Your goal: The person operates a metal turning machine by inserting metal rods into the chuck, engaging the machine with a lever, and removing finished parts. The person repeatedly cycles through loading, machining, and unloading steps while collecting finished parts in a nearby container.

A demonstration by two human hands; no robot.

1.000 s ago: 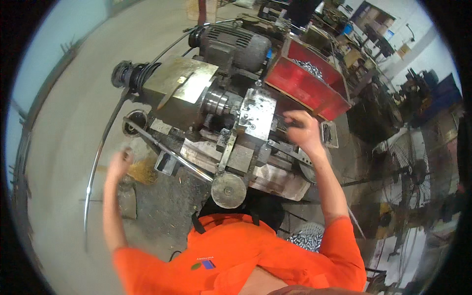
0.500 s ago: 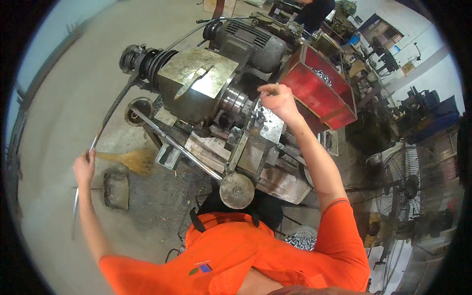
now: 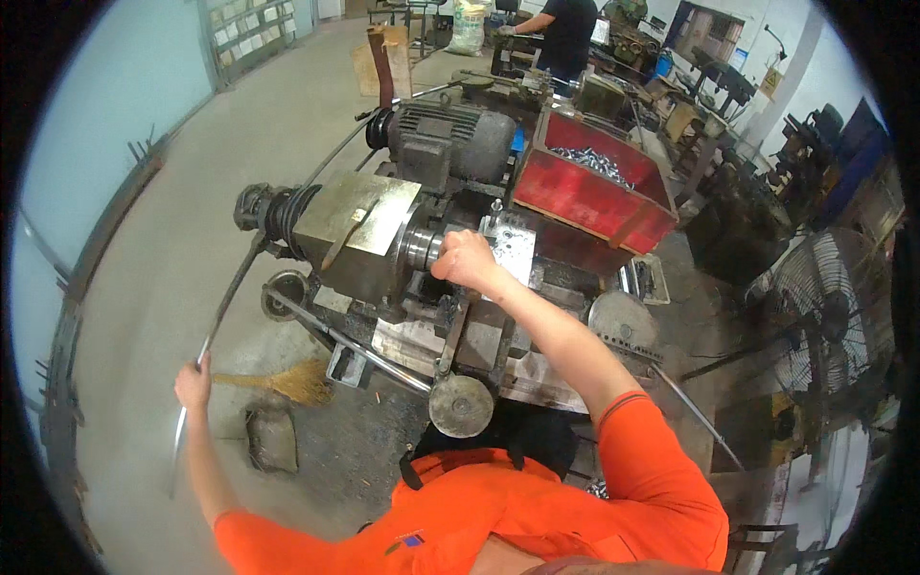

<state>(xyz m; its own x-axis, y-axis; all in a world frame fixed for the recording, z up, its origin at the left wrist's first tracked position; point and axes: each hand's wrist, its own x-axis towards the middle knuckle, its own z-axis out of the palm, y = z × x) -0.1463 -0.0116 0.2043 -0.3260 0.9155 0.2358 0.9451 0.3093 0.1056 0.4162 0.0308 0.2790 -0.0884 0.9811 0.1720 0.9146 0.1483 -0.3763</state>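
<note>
At the left, my left hand is closed round a long metal bar. The bar runs up to the pulley end of a lathe and sticks out below my fist. My right hand is at the bright round chuck on the lathe's headstock, fingers curled in. Whatever those fingers hold, if anything, is hidden. Just right of that hand is the tool block. A brush-like tool lies on the headstock's flat top.
A red bin of small metal parts stands behind the lathe, beside a motor. A handwheel sits close to my body. A broom lies on the floor at left. A fan stands at right; another person is far back.
My right hand has moved from above the tool block to the chuck, and its fingers have curled in. My left hand stays on the bar. The view has shifted, showing more of the room behind.
</note>
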